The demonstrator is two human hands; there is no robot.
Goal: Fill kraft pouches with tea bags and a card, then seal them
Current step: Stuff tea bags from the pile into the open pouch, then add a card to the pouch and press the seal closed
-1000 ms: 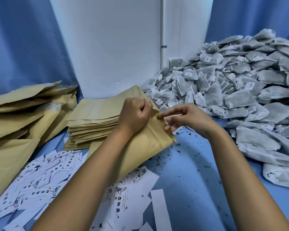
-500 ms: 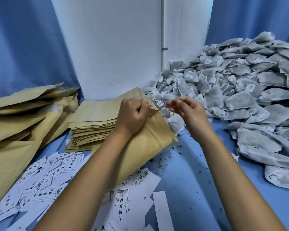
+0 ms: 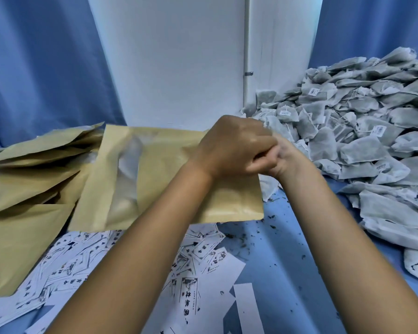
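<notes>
A kraft pouch (image 3: pixel 155 184) with a frosted window strip is held up sideways above the table, its window facing me. My left hand (image 3: pixel 234 148) grips its right edge with curled fingers. My right hand (image 3: pixel 285 160) is tucked under and behind the left hand at the same edge; its fingers are mostly hidden, so its hold is unclear. A large heap of grey tea bags (image 3: pixel 362 141) lies at the right. White printed cards (image 3: pixel 82 256) are scattered on the blue table (image 3: pixel 287 273) in front.
Several kraft pouches (image 3: pixel 27 169) lie piled at the left. A white wall panel and blue curtains stand behind. Loose tea crumbs dot the blue surface near the middle.
The pouch has swung up and left, now showing its window side and covering the flat stack. My right hand has moved in against my left hand at the pouch edge.
</notes>
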